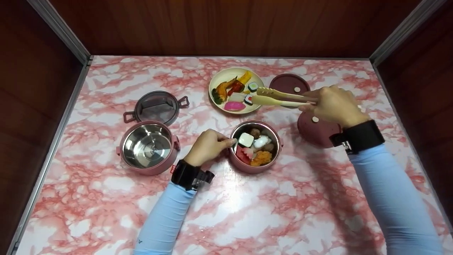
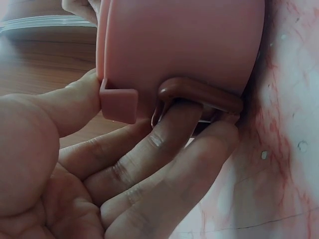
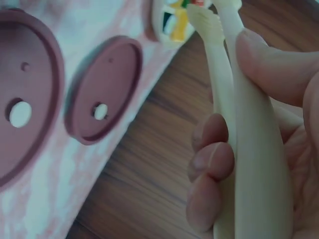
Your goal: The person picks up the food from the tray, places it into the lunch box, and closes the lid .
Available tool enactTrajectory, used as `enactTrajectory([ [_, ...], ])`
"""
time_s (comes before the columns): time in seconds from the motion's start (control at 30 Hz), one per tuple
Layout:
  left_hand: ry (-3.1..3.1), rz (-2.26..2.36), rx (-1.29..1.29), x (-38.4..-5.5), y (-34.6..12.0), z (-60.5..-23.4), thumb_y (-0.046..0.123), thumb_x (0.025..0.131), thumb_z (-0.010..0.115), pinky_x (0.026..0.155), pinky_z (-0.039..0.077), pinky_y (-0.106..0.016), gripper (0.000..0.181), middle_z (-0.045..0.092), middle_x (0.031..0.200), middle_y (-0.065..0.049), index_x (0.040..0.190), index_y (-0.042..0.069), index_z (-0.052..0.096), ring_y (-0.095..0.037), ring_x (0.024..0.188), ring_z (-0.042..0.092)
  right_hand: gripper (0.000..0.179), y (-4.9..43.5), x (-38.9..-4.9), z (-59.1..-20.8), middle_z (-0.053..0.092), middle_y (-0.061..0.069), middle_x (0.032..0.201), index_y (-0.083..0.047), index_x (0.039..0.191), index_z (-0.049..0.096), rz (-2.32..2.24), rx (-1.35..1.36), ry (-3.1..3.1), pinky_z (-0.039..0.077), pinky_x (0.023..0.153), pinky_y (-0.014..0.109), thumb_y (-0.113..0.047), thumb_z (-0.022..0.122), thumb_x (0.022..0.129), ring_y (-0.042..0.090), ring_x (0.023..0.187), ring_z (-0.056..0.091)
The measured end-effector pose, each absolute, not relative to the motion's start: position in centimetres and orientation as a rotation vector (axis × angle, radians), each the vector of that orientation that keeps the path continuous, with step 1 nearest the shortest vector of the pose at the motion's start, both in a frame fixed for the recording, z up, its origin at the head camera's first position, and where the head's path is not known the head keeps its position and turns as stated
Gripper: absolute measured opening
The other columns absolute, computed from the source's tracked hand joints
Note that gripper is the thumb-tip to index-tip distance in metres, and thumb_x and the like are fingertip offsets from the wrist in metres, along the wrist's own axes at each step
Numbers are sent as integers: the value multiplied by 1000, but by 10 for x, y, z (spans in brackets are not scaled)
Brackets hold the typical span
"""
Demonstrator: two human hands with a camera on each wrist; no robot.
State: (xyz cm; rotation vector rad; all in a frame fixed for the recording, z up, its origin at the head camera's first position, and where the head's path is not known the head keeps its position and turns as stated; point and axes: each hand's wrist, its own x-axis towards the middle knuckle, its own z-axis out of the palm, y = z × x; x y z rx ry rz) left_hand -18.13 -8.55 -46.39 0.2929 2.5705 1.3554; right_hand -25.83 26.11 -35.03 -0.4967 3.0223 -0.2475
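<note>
My left hand (image 1: 208, 146) holds the side of a pink pot (image 1: 244, 166) with a steel inside. Its thumb is at the rim, and in the left wrist view the fingers hook the brown handle (image 2: 199, 92). Inside the pot lie a white square piece (image 1: 246, 140), orange food (image 1: 262, 158), red pieces (image 1: 244, 154) and brown balls. My right hand (image 1: 332, 106) grips cream tongs (image 1: 283, 96), whose tips hover at the right edge of a cream plate (image 1: 214, 105). On that plate are sushi rolls (image 1: 252, 86), a pink oval piece (image 1: 234, 106) and a shrimp (image 1: 223, 88).
A second pink pot (image 1: 148, 150) with a bare steel inside stands on the left. Behind it lies a grey lid (image 1: 157, 106) with two side handles. Two round maroon lids (image 1: 286, 82) lie right of the plate, partly under my right hand. Wooden walls (image 1: 226, 28) enclose the table.
</note>
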Motion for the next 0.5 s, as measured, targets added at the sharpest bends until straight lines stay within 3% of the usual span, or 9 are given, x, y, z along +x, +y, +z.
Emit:
enactTrajectory([
  [0.5, 2548, 1373, 300, -182, -86, -465, 38, 93, 69, 63, 47, -28, 29, 72, 74, -3, 84, 14, 81, -10, 62, 57, 59, 258, -275, -374, 68, 23, 109, -21, 134, 64, -263, -408, 3003, 44, 68, 59, -58, 65, 88, 43, 94, 61],
])
